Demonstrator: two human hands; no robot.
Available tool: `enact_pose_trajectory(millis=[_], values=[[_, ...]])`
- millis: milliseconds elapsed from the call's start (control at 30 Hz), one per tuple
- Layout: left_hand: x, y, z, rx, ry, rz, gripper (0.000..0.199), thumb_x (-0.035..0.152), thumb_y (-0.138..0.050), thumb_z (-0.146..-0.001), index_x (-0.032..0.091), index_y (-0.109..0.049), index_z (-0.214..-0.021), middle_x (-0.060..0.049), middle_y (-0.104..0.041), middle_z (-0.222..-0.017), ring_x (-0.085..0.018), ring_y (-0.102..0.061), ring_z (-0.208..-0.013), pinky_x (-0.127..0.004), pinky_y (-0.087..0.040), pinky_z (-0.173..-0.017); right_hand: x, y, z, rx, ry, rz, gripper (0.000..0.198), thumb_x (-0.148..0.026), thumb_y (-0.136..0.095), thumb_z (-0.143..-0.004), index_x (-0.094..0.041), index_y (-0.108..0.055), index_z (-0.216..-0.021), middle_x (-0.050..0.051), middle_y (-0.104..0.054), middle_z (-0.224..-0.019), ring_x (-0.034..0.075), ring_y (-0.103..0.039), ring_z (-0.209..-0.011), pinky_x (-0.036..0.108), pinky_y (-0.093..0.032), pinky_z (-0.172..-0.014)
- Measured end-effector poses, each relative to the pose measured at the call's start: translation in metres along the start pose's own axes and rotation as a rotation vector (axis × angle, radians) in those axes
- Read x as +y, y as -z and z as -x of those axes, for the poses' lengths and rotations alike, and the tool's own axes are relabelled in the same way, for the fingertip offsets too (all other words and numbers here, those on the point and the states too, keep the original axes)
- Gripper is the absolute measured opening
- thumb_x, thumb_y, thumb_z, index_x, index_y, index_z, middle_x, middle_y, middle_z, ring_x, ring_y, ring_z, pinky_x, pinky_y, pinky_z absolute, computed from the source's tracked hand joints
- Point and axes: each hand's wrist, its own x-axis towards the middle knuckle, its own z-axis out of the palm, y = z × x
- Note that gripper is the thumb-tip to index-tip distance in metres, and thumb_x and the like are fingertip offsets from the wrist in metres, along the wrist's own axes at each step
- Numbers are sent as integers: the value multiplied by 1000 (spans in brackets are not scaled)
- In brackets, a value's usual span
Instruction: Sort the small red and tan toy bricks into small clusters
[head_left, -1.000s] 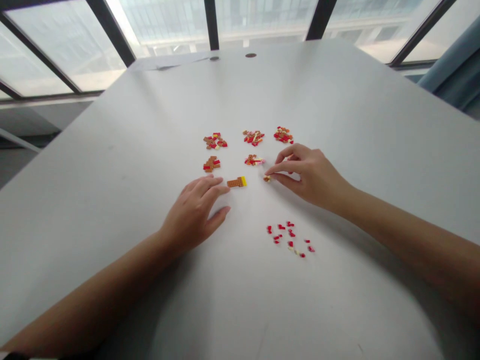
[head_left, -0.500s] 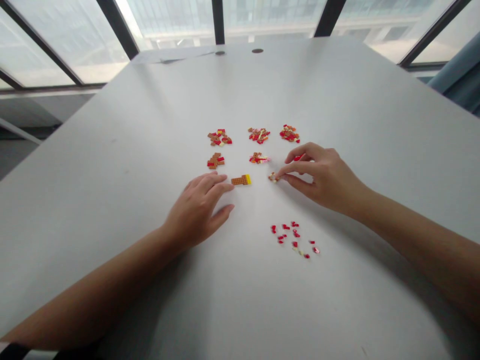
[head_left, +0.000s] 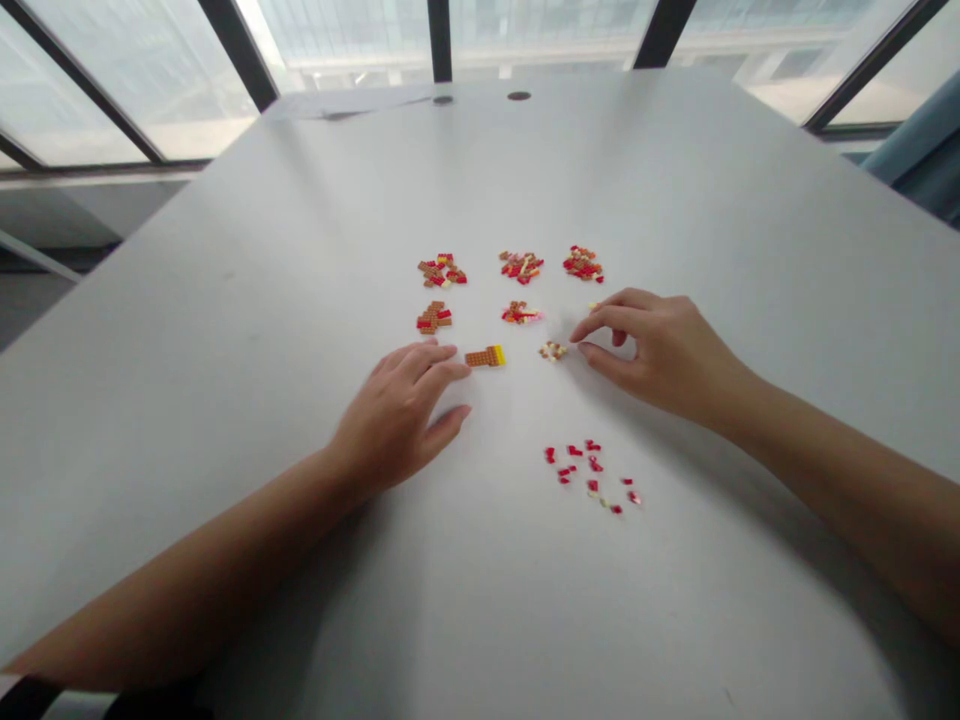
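My left hand lies on the table with its fingers apart, its fingertips at the left end of a flat brown piece of joined toy bricks with a yellow right end. My right hand hovers just right of a small cluster of tiny brown and cream bricks. Its thumb and index finger are slightly apart, with nothing visible between them. Behind the right fingers, a small pale bit shows; the rest there is hidden by the hand.
Piles of red and brown bricks stand beyond the hands: back left, back middle, back right, front left and front middle. Nearer me, several loose red pieces are scattered on the white table.
My right hand has drawn back a little to the right from the brown and cream cluster, and its fingers have come off it. The left hand stays beside the brown piece.
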Motion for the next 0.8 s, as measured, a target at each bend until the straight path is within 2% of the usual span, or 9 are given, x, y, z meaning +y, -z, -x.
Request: enact_pose_trajectory(millis=[200,333,500,800], values=[[0,0,0,-8,13,5,27,25,-60,-102,15,-67,-127,-18,-72,-135,-34,-67,-131,-58,-54,-114,-4,-3,-1,-2,11,-59,18,-35,-65,-89,-28,-81,-94,7,-77,-108,17,-65,-67,40,-51,-77],[0,0,0,8,-7,-7,27,25,-59,-103,13,-67,-126,-19,-73,-134,-35,-68,-129,-57,-56,-113,-8,-5,-3,59,85,-13,23,-35,-64,-94,-31,-84,-105,9,-77,-111,20,-68,-77,43,-50,-82],[1,0,0,-3,12,-13,26,25,-59,-103,16,-67,-126,-17,-72,-136,-33,-67,-131,-55,-55,-115,-8,-9,-1,96,142,67,23,-34,-63,-97,-33,-86,-102,9,-77,-113,20,-68,-80,48,-47,-89],[0,0,0,14,-21,-16,27,25,-59,-103,12,-67,-126,-19,-73,-133,-34,-69,-128,-55,-56,-112,-6,-12,-8,68,143,56,24,-37,-63,-98,-32,-86,-103,9,-76,-114,17,-63,-73,40,-48,-80]])
